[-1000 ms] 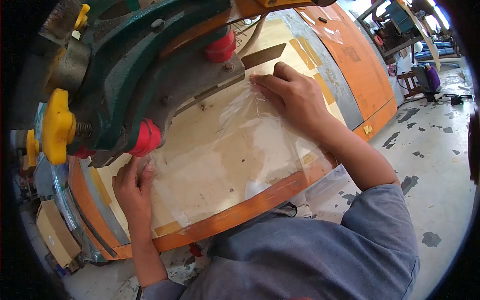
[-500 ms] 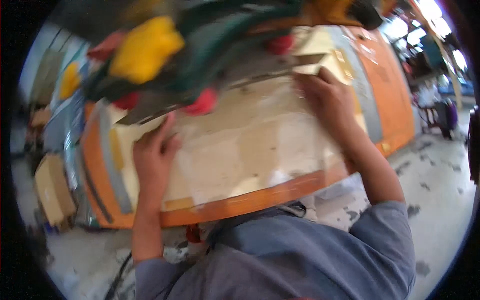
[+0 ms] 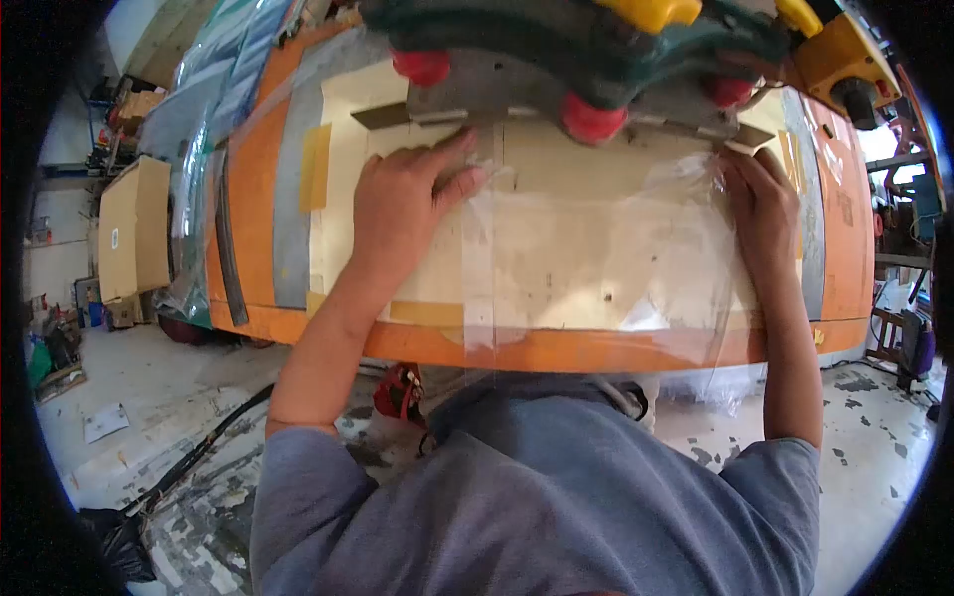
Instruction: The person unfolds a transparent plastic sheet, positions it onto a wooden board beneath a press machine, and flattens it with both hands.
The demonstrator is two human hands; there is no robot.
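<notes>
My left hand [image 3: 412, 199] rests near the left part of a metal bar [image 3: 383, 116], thumb and index finger apart, beside the left edge of a clear plastic film [image 3: 480, 258]. The thumb is by the film's upper edge. My right hand [image 3: 765, 204] pinches the film's upper right corner near the bar's right end. Between the hands the film lies wrinkled over a pale board [image 3: 556, 288] and hangs past its front edge. Above the bar is a dark green machine frame [image 3: 556, 55] with a red knob [image 3: 594, 117] at its middle.
The board sits on an orange surface [image 3: 556, 350] with grey strips. Yellow knobs [image 3: 651, 12] top the machine. At left are a cardboard box [image 3: 136, 228] and plastic-wrapped material [image 3: 204, 119]. A black cable [image 3: 214, 434] crosses the floor; a stool [image 3: 884, 333] stands at right.
The view has turned, so the bar now runs nearly level across the top. My left fingertips have moved left along the bar from near the middle knob. My right hand keeps its pinch on the film.
</notes>
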